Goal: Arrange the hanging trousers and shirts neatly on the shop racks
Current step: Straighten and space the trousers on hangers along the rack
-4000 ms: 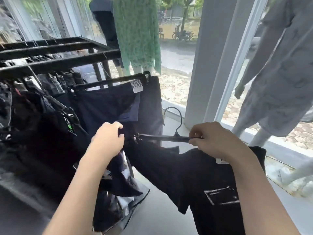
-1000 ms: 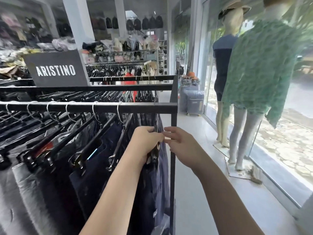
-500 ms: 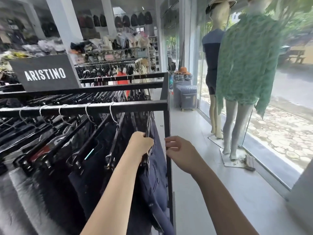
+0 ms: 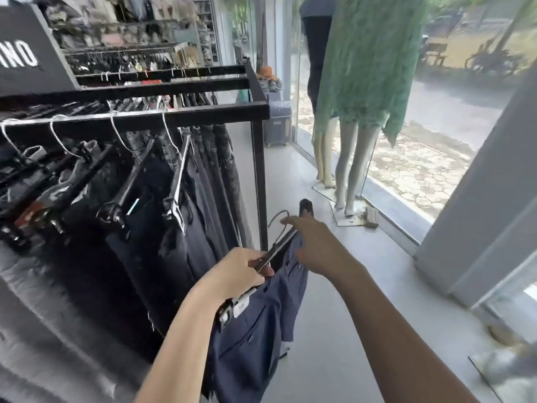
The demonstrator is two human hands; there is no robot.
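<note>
Trousers, navy, clipped by the waistband to a black clip hanger. The pair is off the front rail, lower than it and out past its corner end, over the floor. Hanger tilted: hook end up and away from the person, near clip end low.

Left hand: fingers curled round the near, lower end of the hanger bar, just above a white label. Judgement: this hand carries the weight, which lets the legs drop straight.

Right hand: fingers stretched forward, not curled. Index tip at the base of the wire hook, thumb against the waistband. No closed pinch visible. Judgement: it steadies and steers the hook so the hook can be turned to face the front rail.

Hung trousers under the front rail: packed tight at its corner end, looser further along it, with hangers slanted and skewed.

Judgement: the navy pair is held out clear of this row so it can go in without snagging neighbours. Task about mid-way; hanging step not yet done.

Next move calls for lifting the hook above the front rail and setting it over a gap.

Risk: the tilt could slide the waistband out of the far clip.

Mannequin in green top stands beyond the front rail's corner end; not involved.
</note>
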